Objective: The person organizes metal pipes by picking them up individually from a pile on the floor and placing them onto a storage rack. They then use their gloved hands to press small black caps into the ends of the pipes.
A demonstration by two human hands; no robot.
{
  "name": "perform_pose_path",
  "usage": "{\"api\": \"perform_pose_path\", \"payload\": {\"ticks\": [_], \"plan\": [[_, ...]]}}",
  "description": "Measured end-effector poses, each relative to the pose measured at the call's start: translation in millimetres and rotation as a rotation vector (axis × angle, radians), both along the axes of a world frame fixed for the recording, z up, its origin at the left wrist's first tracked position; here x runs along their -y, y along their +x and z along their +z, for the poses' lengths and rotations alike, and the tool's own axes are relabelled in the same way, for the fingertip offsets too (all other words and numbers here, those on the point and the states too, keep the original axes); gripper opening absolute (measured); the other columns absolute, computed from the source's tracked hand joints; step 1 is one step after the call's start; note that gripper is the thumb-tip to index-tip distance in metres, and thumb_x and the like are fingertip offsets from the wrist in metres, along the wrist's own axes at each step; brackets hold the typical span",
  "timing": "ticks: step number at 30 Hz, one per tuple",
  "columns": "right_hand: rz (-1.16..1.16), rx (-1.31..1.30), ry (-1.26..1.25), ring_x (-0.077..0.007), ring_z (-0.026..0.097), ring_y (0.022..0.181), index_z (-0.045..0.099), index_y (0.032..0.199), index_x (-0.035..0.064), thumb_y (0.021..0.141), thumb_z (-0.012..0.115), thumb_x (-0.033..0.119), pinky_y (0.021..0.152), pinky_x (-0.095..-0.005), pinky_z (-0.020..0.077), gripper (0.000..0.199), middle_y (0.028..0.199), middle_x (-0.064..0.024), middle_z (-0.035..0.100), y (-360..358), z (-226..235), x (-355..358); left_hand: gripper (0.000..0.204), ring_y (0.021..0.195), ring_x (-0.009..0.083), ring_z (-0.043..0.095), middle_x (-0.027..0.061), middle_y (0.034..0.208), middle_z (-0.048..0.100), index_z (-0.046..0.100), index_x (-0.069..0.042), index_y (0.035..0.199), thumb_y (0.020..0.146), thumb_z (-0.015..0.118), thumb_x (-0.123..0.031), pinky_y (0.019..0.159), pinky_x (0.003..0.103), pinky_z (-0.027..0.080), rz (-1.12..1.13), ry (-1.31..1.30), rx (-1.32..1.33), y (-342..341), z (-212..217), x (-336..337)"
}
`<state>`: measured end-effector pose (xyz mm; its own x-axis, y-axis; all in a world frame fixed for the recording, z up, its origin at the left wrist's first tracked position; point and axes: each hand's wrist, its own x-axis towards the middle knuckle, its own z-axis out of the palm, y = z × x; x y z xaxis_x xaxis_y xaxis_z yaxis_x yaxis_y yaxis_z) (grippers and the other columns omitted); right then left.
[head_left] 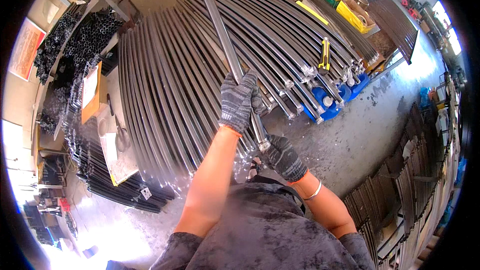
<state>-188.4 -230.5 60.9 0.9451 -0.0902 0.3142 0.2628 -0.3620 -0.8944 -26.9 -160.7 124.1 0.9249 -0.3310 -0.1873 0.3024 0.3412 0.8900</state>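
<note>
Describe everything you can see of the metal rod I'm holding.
The metal rod is long, grey and shiny; whether it's hollow can't be seen. It slants above similar rods, running past the picture's top edge. Your left hand wraps around it; your right hand apparently touches its near end, which seems covered in clear film.

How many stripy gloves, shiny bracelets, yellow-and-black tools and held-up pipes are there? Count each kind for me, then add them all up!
Stripy gloves: 2
Shiny bracelet: 1
Yellow-and-black tool: 1
Held-up pipe: 1
Total: 5
</note>
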Motion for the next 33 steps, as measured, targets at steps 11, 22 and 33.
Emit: {"api": "perform_pose_path", "payload": {"ticks": [11,22,33], "plan": [[0.018,-0.458,-0.878,-0.0308,0.059,0.097,0.056,0.117,0.0115,0.076,0.056,0.008,0.082,-0.0404,0.0476,0.041,0.109,-0.0151,0.061,-77.0,-52.1,95.9,0.046,0.079,0.023,0.059,0.0151,0.093,0.059,0.043,0.001,0.126,0.086,0.058,-0.015,0.071,0.033,0.049,0.43,1.07,0.607,41.2,-20.6,-181.2],[-0.026,0.049,-1.35,-0.029,0.057,0.098,0.064,0.098,0.0104,0.081,0.052,0.022,0.084,-0.041,0.0453,0.024,0.104,-0.0099,0.059,89.3,-51.9,58.0,0.057,0.122,0.0386,0.04,0.0257,0.131,0.041,0.037,-0.004,0.136,0.084,0.056,-0.013,0.104,0.041,0.033,0.281,1.598,0.618,-6.8,-87.8,-218.7],[-0.425,0.147,-0.202,-0.0145,0.055,0.065,0.054,0.089,0.0086,0.086,0.059,0.007,0.057,-0.0282,0.0468,0.006,0.075,-0.0035,0.054,56.3,1.4,-6.9,0.052,0.117,0.036,0.044,0.0212,0.124,0.047,0.048,-0.002,0.125,0.078,0.066,-0.016,0.101,0.043,0.036,0.472,1.244,0.743,1.7,-66.3,-198.6]]}}
